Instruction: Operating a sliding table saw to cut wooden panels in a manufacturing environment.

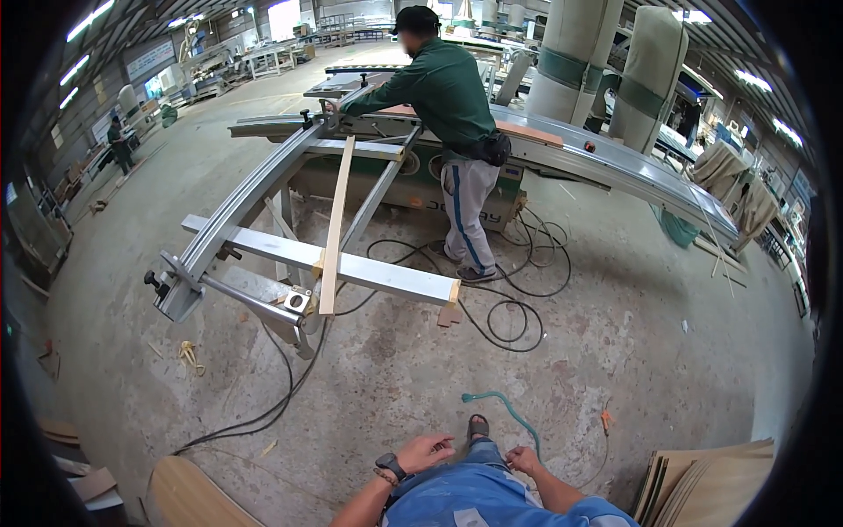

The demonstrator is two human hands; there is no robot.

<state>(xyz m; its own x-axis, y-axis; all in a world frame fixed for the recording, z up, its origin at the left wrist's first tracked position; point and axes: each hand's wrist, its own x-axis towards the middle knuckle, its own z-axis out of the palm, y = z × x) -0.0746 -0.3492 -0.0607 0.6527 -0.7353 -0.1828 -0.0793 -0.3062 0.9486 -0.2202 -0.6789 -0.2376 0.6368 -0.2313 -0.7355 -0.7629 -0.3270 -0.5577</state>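
Observation:
My left hand point(428, 452) is over my lap, fingers stretched out and apart, holding nothing. A dark watch point(390, 465) and a bracelet are on that wrist. On the other side of my lap, my right hand point(524, 461) has its fingers curled in, and nothing shows in them. My blue trousers point(487, 455) lie between the hands. Just beyond them on the floor is a short teal hose point(505, 402). An orange-tipped cord point(605, 422) lies to the right of my right hand.
A co-worker point(452, 105) in a green shirt leans over a sliding table saw point(386, 189). A long wooden strip point(338, 224) rests across its metal frame point(369, 274). Black cables point(527, 307) loop on the floor. Stacked curved boards point(711, 483) stand at right; a curved panel point(189, 496) at left.

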